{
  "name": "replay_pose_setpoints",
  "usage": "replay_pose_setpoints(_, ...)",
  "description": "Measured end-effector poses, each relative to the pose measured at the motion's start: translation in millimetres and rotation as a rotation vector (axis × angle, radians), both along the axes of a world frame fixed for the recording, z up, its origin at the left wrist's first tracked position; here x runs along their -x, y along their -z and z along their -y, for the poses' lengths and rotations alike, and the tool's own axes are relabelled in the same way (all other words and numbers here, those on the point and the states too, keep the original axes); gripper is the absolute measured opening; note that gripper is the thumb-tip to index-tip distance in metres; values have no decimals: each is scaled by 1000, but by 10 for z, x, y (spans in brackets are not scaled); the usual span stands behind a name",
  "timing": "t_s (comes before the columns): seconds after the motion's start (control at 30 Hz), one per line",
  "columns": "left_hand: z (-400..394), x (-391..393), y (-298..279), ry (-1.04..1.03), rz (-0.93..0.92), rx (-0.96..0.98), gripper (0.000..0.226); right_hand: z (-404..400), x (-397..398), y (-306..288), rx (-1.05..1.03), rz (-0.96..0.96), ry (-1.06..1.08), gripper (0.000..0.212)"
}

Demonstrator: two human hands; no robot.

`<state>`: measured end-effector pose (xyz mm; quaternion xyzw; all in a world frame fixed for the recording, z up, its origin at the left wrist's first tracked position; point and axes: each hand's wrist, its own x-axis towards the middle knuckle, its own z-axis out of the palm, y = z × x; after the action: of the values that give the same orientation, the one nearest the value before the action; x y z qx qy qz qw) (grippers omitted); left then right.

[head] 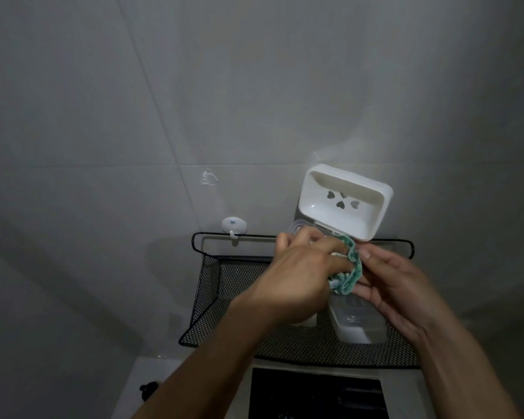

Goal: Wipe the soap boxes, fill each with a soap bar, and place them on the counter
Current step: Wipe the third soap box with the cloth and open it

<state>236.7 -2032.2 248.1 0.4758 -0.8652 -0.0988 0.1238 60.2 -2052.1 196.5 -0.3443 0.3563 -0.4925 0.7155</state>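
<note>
My left hand [297,267] grips a green and white cloth [350,269] and presses it into a clear soap box [297,229]; only the box's far left corner shows above my fingers. Thumb and fingers of my right hand [397,285] curl at the cloth's right side and seem to hold the box's other end. A second clear lidded soap box [357,323], with something white inside, lies in the black mesh basket [218,297] just below my hands. A white soap dish [342,204] with heart-shaped holes hangs on the wall above them.
The basket hangs on the grey tiled wall beside a white hook [233,225]. Below it are a pale counter [139,376] and a dark rectangular recess [315,391]. A small black object [147,388] sits at the counter's left.
</note>
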Motion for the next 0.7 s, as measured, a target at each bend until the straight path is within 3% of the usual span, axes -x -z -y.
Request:
replay_pose_setpoints(0.33,-24,-41,-106,67,67,6,36,-2,27,9,-19,-35,46,28)
replay_pose_setpoints(0.7,26,-93,-122,-144,312,211,23,46,58,-4,-4,-45,68,38)
